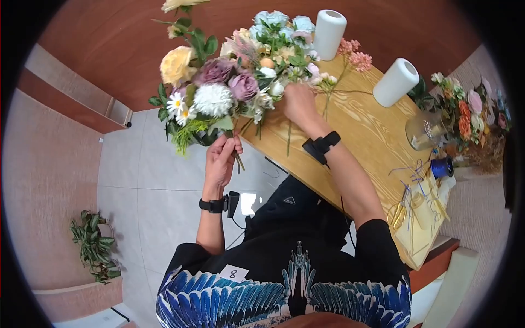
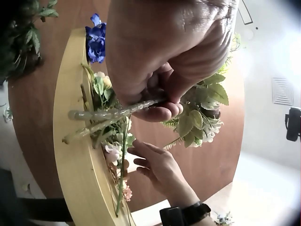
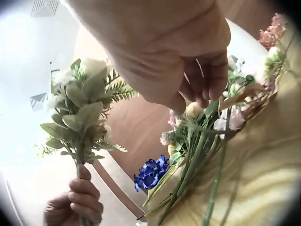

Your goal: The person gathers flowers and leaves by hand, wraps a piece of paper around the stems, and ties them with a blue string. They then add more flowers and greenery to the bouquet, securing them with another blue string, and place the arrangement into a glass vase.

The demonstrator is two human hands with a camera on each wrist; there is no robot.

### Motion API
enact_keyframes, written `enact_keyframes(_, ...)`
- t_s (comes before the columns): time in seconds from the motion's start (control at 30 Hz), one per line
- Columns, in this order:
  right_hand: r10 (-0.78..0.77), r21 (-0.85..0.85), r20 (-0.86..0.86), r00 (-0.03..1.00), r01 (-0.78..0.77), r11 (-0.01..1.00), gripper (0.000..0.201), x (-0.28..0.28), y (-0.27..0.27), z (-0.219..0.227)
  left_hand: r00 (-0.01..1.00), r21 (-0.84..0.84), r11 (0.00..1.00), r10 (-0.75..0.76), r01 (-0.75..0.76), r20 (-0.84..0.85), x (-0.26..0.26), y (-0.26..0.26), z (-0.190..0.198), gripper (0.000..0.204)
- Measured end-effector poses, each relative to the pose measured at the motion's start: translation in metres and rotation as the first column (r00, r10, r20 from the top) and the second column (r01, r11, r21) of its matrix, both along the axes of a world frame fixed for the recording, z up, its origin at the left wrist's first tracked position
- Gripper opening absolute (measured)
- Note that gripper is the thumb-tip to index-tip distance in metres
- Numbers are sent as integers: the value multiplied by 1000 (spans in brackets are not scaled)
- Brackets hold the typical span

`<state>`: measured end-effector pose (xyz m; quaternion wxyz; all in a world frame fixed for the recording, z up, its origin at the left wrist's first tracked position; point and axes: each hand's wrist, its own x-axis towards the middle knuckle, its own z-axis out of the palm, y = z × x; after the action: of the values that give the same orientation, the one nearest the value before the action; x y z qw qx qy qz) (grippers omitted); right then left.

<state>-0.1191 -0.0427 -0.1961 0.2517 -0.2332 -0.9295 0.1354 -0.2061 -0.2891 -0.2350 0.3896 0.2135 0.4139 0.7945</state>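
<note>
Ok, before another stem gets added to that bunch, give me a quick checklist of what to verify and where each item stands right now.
1. Left hand grips the bouquet stems: ok.
2. Bouquet held clear of the table edge: ok, it hangs off the side.
3. Right hand on the loose flowers lying on the table: ok, fingers are among the stems.
4. One single stem picked out: cannot tell.
5. Scissors within reach: ok, near the table's front corner.
</note>
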Motion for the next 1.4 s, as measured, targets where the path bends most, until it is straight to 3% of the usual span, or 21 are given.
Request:
enact_keyframes(0.07, 33, 0, 50, 998, -33, 999, 14, -9, 0, -9, 1000, 16, 999, 30, -30, 9, -9, -10, -8, 29)
enact_keyframes(0.2, -11, 6, -117, 993, 12, 1000, 13, -4, 10, -19, 994, -68, 992, 108, -109, -13, -19, -20, -12, 26)
enact_keyframes(0.27, -71, -41, -454, 888, 59, 997, 18, 18, 12, -2, 998, -75, 995, 57, -59, -31, -21, -20, -14, 22)
enact_keyframes(0.33, -291, -444, -319, 902, 130, 887, 28, 50, 11, 2, 1000, -10, 1000, 5, -4, 21, -18, -9, -20, 15)
enact_keyframes(0.4, -368, -798, -352, 860, -71, 598, 30, 84, 20, 0, 998, 1, 998, -58, 58, 30, -13, 7, -26, 14)
enact_keyframes(0.43, -371, -795, -358, 857, -71, 603, 30, 103, 23, -2, 996, -1, 997, -82, 83, 30, -10, 16, -32, 13)
enact_keyframes(0.5, -471, -821, -486, 736, -200, 535, 30, 135, 22, -7, 985, 9, 985, -170, 170, -17, 5, 36, -23, 12)
enact_keyframes(0.6, -448, -790, -494, 745, -169, 590, 31, 170, 6, -21, 956, 22, 955, -295, 295, -11, 32, 55, -10, 11)
enact_keyframes(0.63, -483, -830, -458, 747, -165, 532, 31, 180, -2, -25, 933, 19, 932, -361, 361, -2, 42, 60, -6, 10)
enact_keyframes(0.67, -498, -827, -463, 733, -155, 541, 31, 190, -9, -26, 924, 22, 924, -383, 383, -8, 52, 64, -7, 10)
enact_keyframes(0.73, -616, -867, -494, 613, -291, 405, 29, 210, -24, -32, 874, 64, 872, -484, 485, -34, 70, 68, -10, 13)
enact_keyframes(0.8, -652, -848, -529, 544, -301, 437, 26, 231, -31, -42, 868, 34, 868, -496, 496, -9, 89, 69, -16, 16)
enact_keyframes(0.87, -655, -811, -586, 477, -336, 479, 24, 247, -38, -54, 836, -58, 835, -549, 547, -18, 95, 73, -36, 42)
enact_keyframes(0.9, -709, -811, -575, 407, -401, 427, 25, 251, -46, -51, 806, -27, 807, -590, 589, -49, 98, 75, -40, 52)
enact_keyframes(0.93, -717, -809, -578, 390, -392, 439, 25, 257, -51, -53, 792, -25, 794, -608, 607, -52, 101, 78, -46, 52)
enact_keyframes(1.0, -723, -812, -563, 400, -428, 396, 27, 268, -59, -54, 775, -131, 804, -594, 580, -215, 116, 81, -33, 23)
enact_keyframes(1.13, -704, -638, -650, 286, -709, 301, 38, 273, -62, -52, 805, -184, 800, -590, 571, -65, 140, 82, -10, 16)
enact_keyframes(1.17, -593, -511, -764, 256, -801, 312, 37, 276, -64, -56, 746, -127, 743, -665, 658, -27, 137, 86, -14, 54)
enact_keyframes(1.27, -530, -563, -786, 317, -720, 405, 37, 283, -63, -66, 737, -63, 736, -676, 674, -12, 143, 90, -27, 53)
enact_keyframes(1.33, -481, -602, -790, 381, -628, 493, 37, 280, -68, -66, 704, -119, 697, -710, 707, 23, 147, 89, -20, 55)
enact_keyframes(1.4, -436, -622, -782, 445, -528, 578, 37, 274, -71, -66, 782, -66, 782, -622, 620, -30, 157, 88, -15, 23)
